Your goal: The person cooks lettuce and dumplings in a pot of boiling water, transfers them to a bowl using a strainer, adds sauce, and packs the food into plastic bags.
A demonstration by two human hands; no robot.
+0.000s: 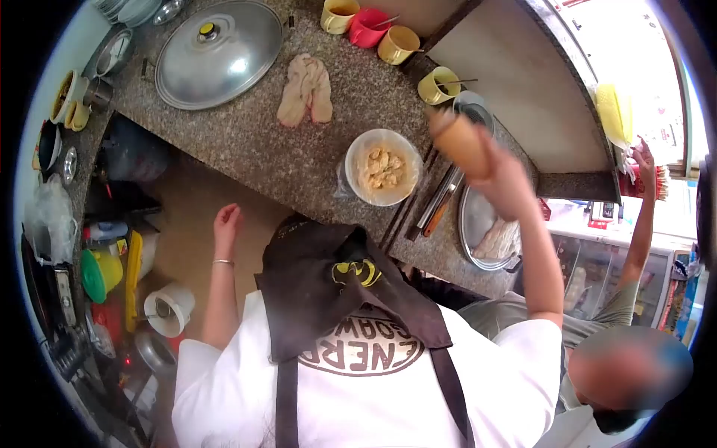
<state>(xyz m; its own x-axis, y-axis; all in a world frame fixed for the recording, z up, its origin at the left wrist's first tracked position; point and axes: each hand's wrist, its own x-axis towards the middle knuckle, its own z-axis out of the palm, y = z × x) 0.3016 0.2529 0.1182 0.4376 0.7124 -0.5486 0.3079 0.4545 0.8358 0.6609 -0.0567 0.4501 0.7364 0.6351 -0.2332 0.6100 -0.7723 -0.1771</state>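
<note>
Running along a narrow kitchen with a tan floor (213,187), the speckled granite counter (246,142) bears four mugs (368,28), three yellow and one red, along its back edge, one large domed lid (216,56) toward the back left corner, two cloth mitts (305,86) beside it and one white bowl (411,170) of chunky food near the front edge. Above the counter's right part, the right hand (504,179) is clamped around one blurred tan container (457,142), while the left hand (228,222) hangs off the front edge, loosely curled, though I cannot tell whether its fingertips meet.
</note>
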